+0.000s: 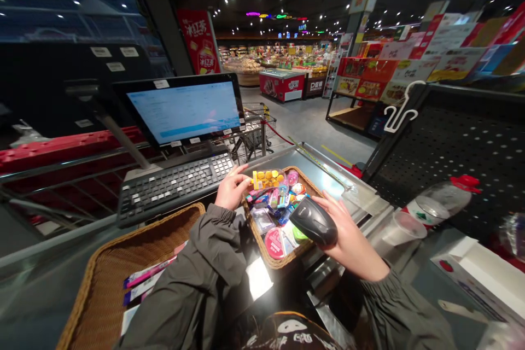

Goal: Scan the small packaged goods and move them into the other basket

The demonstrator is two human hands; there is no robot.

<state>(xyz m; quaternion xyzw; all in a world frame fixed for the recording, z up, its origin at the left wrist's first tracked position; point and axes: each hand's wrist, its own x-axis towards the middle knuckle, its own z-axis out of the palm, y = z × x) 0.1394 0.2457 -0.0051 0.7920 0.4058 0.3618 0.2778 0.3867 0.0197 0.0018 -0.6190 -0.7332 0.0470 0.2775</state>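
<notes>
A clear pack of round yellow pieces [268, 179] lies over the far end of a wicker basket [267, 261] on the metal counter. My left hand [232, 189] pinches the left end of this pack. Wrapped around a black handheld barcode scanner [313, 222] is my right hand [343, 229]; the scanner hangs over the basket's right side, its front towards the goods. Inside the basket are many small packets, a round pink container [274, 243] and a bright green item [298, 234]. My right palm and thumb are partly hidden.
Left of the basket stand a keyboard [176, 186] and a monitor [188, 112]. A larger wicker basket [92, 279] with a few long packets is at lower left. To the right are a plastic cup [404, 228], a bottle [443, 199], an open white box [479, 279] and a pegboard panel [459, 147].
</notes>
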